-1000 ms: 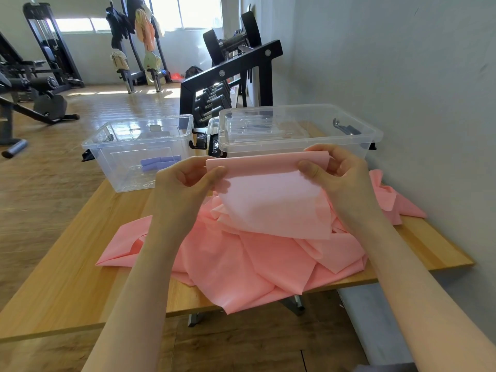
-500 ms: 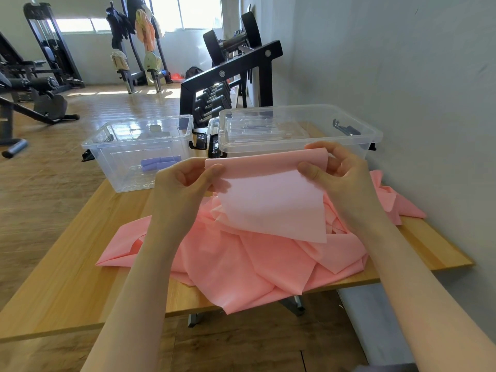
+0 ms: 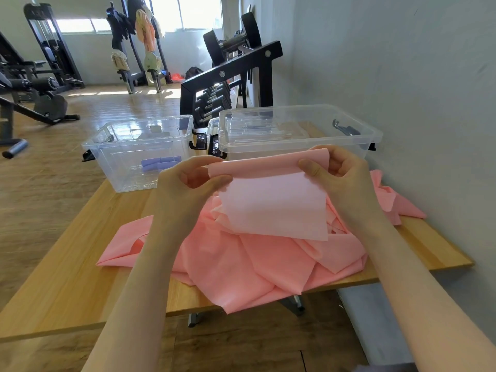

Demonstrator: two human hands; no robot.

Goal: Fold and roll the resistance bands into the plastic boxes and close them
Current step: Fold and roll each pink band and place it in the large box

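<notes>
A purple band (image 3: 160, 163) lies in the open box (image 3: 139, 153), while left hand (image 3: 188, 191) and right hand (image 3: 338, 175) pinch the pink band's (image 3: 271, 210) first fold; rolling, boxing and closing remain.

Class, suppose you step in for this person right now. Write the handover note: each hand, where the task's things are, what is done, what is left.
Left hand and right hand: each pinches an end of the pink band's folded top edge, held up above the table.
The rest of the pink band lies crumpled on the table, one corner hanging over the near edge.
Open box, left: holds a rolled purple band; no lid on it.
Lidded box, right: lid on; contents hard to make out.
Done: purple band is boxed.
Left: fold and roll the pink band, box it, close the boxes.
</notes>
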